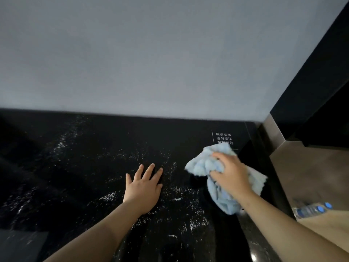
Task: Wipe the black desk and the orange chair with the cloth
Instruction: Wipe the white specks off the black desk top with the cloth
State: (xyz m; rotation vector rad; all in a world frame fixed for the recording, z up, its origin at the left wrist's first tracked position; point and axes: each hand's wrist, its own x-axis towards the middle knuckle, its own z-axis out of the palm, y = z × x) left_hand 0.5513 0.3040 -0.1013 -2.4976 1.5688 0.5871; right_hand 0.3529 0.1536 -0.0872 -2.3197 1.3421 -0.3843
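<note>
A black glossy table (79,167) fills the lower half of the frame, meeting a plain grey wall (151,53) along its far edge. White dust or powder specks (143,156) are scattered over the middle and left of the table top, thickest around the centre.

The left hand (144,188) lies flat on the table at lower centre, palm down, fingers spread and open, holding nothing. The right hand (231,173), at right of centre, is closed around a bunched light blue cloth (207,163) and presses it onto the table near the right edge. Part of the cloth sticks out ahead of the fingers, and more hangs below the wrist toward the bottom of the frame.

Just above the cloth, small white printed characters (223,138) sit on the table surface, partly covered by the cloth. At the lower right edge, beyond the table, some clear plastic bottles with blue caps (313,209) show, blurred.
</note>
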